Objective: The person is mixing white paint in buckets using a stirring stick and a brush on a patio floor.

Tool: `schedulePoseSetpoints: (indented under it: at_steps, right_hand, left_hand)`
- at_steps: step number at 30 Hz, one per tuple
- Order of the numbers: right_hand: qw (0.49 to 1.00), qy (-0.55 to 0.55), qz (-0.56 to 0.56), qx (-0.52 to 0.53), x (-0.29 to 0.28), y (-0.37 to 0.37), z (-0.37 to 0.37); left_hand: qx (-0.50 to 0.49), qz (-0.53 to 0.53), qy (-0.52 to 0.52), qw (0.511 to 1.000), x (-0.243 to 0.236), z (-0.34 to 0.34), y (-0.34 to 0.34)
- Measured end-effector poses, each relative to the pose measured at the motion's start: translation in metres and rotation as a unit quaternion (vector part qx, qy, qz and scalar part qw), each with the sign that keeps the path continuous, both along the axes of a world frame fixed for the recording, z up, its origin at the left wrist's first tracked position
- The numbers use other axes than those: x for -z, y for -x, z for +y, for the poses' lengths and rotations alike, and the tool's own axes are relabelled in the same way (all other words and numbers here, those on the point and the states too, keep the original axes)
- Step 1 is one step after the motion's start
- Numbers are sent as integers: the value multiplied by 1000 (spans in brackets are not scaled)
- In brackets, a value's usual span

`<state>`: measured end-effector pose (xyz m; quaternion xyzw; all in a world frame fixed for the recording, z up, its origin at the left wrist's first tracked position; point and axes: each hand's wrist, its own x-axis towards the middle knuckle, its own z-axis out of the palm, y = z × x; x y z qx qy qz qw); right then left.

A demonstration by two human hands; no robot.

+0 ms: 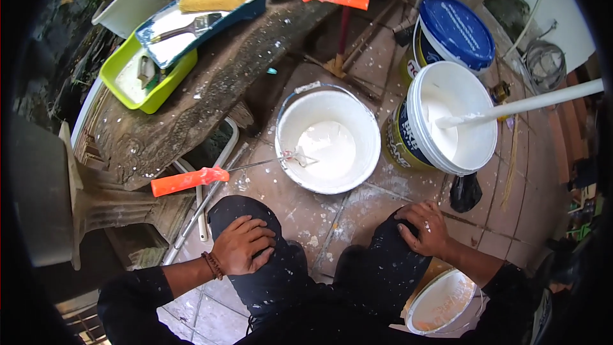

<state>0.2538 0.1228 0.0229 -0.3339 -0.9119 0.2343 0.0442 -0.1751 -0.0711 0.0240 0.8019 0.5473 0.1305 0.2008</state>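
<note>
My left hand (241, 243) rests flat on my left knee, holding nothing. On my right knee lies my right hand (423, 227), also holding nothing. Just ahead of my knees stands a white bucket (367, 156) with white paint in its bottom. A small roller with an orange handle (186, 180) leans on the bucket's rim, its head inside. To the right a second open paint bucket (476, 153) tilts toward me, with a long white stick (530, 103) standing in its paint.
A closed bucket with a blue lid (456, 30) stands behind. A worn wooden slab (217, 83) at the left carries a blue tray with a roller (204, 16), a green tray (143, 80) and brushes. Another white bucket (440, 300) sits by my right leg. The tiled floor is paint-spattered.
</note>
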Motion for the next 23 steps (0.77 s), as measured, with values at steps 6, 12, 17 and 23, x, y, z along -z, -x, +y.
schedulePoseSetpoints:
  at_steps: [6,12,17,23]
  right_hand:
    - [999,6,27,-34,-31,1,-12]
    - [985,114,56,-113,-85,-6,-28]
    - [974,189,84,-89,-115,-17,-57]
    - [948,268,157,-67,-131,-12,-115]
  left_hand:
    - [41,5,-1,999,-19,-3,-18]
    - [73,-50,87,992,-83,-37,-30]
    - [83,-102,131,983,-123,-59,-40]
    - [49,-153,250,955,-169,-104,-74]
